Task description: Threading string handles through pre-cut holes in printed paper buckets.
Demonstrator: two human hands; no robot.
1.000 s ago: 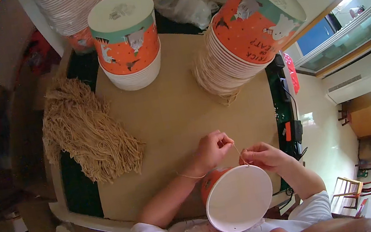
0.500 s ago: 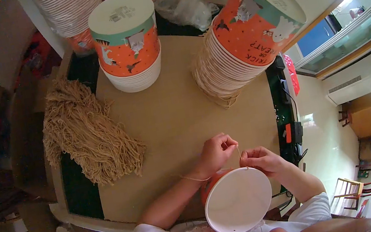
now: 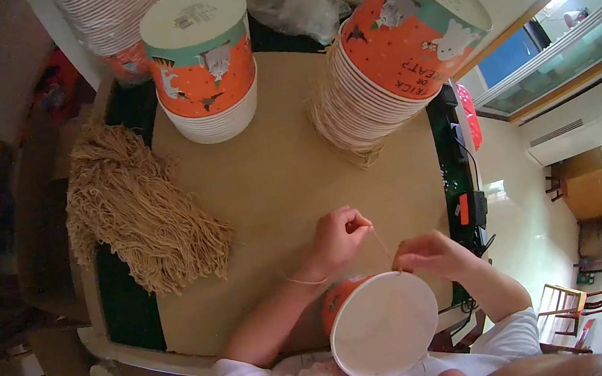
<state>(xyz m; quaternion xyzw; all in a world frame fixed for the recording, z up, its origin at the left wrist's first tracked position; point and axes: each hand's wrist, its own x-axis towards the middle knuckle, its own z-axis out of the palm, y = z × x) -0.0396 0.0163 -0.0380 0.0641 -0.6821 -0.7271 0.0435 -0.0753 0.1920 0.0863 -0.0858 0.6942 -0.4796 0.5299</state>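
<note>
A paper bucket (image 3: 384,326), white inside and orange outside, lies tilted against my body with its mouth toward me. Just beyond its rim, my left hand (image 3: 341,239) pinches one end of a thin tan cord (image 3: 381,242). The cord runs taut down to my right hand (image 3: 432,255), whose fingers are closed on it at the bucket's rim. A loop of similar cord crosses my left wrist. What the right fingertips do at the rim is partly hidden.
A heap of tan cords (image 3: 139,208) lies on the cardboard-covered table (image 3: 261,187) at left. One stack of upturned orange buckets (image 3: 203,64) stands behind; another stack (image 3: 396,42), with cords hanging from it, leans at back right. Power strips (image 3: 472,208) line the right edge.
My left hand has moved up and slightly left, away from my right hand, and a longer stretch of cord shows between them. The bucket has barely shifted.
</note>
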